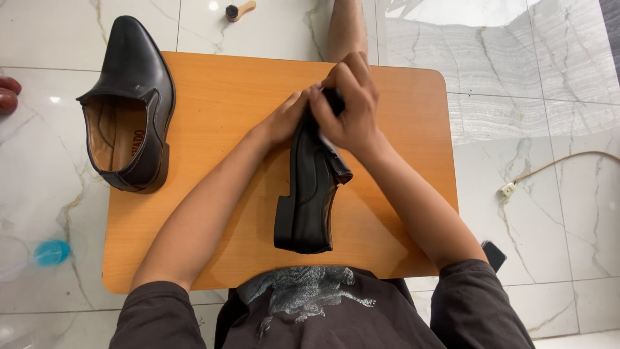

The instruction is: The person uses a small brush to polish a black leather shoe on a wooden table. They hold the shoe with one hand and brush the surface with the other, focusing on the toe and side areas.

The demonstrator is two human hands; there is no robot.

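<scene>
Black leather, the shoe (pixel 309 194) lies on its side near the middle of the orange wooden table (pixel 226 103), heel toward the person and toe under both hands. The right hand (pixel 349 106) has its fingers curled tight over the toe end; the left hand (pixel 284 119) presses against the same end, fingers together on the leather. A second black shoe (pixel 129 103) stands upright at the table's left edge. A small brush (pixel 240 10) lies on the marble floor (pixel 536 97) beyond.
</scene>
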